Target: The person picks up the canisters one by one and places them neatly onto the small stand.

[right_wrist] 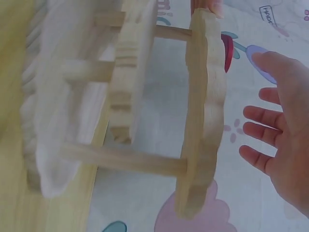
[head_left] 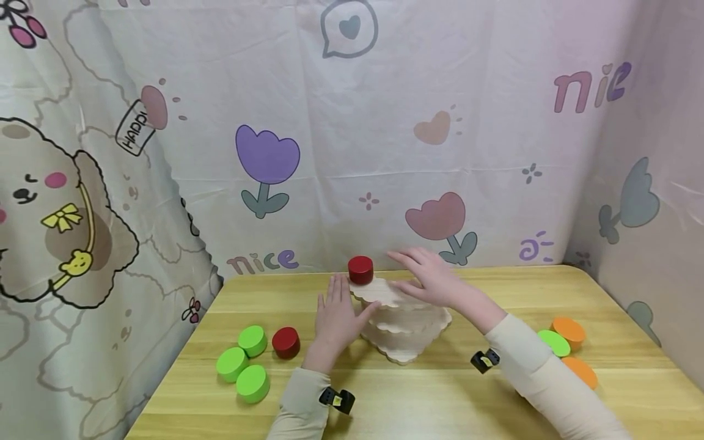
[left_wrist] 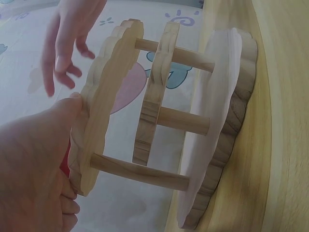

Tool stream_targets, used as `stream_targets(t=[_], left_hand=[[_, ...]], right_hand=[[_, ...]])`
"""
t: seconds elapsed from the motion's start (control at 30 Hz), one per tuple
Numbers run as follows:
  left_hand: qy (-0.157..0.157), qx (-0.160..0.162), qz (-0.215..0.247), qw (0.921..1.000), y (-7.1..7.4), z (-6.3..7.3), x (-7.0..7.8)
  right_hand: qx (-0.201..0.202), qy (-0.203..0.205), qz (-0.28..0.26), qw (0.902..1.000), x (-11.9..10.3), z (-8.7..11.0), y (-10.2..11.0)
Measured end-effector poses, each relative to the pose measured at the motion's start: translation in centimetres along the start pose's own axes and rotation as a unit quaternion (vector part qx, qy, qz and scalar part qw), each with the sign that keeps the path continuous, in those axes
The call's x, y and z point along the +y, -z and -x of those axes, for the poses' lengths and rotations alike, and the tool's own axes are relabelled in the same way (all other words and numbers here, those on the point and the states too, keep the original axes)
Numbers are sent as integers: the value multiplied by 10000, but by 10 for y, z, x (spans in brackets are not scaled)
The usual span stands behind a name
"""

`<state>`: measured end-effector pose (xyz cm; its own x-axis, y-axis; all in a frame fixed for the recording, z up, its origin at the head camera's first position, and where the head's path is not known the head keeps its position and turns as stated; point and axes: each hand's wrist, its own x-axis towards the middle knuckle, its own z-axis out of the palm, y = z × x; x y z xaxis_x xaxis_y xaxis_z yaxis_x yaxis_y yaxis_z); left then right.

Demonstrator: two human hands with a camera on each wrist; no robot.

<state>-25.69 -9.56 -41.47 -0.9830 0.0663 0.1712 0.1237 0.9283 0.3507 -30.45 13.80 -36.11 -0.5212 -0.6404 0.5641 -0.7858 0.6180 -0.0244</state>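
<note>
A three-tiered wooden stand with scalloped edges and round dowel posts stands at the middle of the table. One red disc sits on the back left part of its top tier. My left hand is at the stand's left side, fingers pointing forward and thumb spread; in the left wrist view the thumb rests at the top tier's edge. Above the right part of the top tier, my right hand hovers with spread fingers and holds nothing. The right wrist view shows it apart from the stand.
Another red disc lies left of my left hand, beside several green discs. On the right, orange discs and a light green disc lie partly behind my right sleeve. A printed curtain hangs behind the wooden table.
</note>
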Motion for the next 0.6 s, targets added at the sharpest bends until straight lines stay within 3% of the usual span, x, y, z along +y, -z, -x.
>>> stream_targets(t=[0.6], left_hand=[[33, -20, 114, 9999, 2, 3, 3]], right_hand=[[422, 41, 465, 9980, 1, 69, 36]])
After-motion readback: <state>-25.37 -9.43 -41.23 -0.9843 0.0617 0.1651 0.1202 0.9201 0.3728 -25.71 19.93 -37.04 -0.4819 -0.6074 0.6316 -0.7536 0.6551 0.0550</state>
